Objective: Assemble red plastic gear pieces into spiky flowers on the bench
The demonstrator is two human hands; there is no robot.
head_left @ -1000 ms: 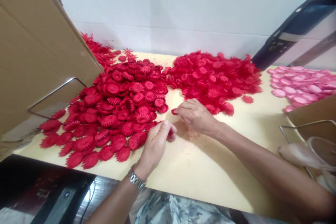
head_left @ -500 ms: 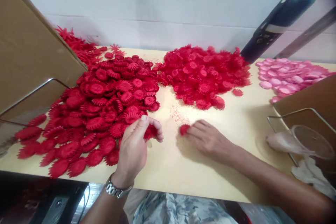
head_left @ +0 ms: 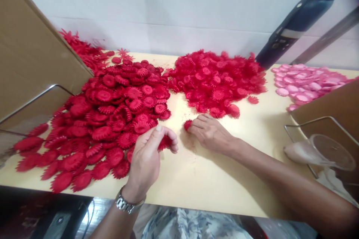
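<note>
My left hand [head_left: 147, 157], with a metal-band watch on its wrist, has its fingers curled round red fringed discs [head_left: 165, 142] that look like fabric flower pieces. How many lie in that hand is hidden by the fingers. Just above the table, my right hand [head_left: 211, 132] is closed with its fingertips on a red fringed disc [head_left: 187, 124]. Beside and behind my left hand spreads a large heap of dark red fringed discs [head_left: 103, 119]. A second, brighter red heap [head_left: 218, 82] lies beyond my right hand.
Cardboard boxes [head_left: 30, 37] with bent wire stand at the left, and another cardboard box [head_left: 333, 108] is at the right by a clear plastic cup [head_left: 333, 151]. Pink discs [head_left: 308, 82] lie at the back right. A dark blue post-like object [head_left: 294, 26] leans near the wall.
My right hand first came nearer with the red disc, then moved a little up and left. My left hand stays curled round its discs. The view has shifted to the right.
</note>
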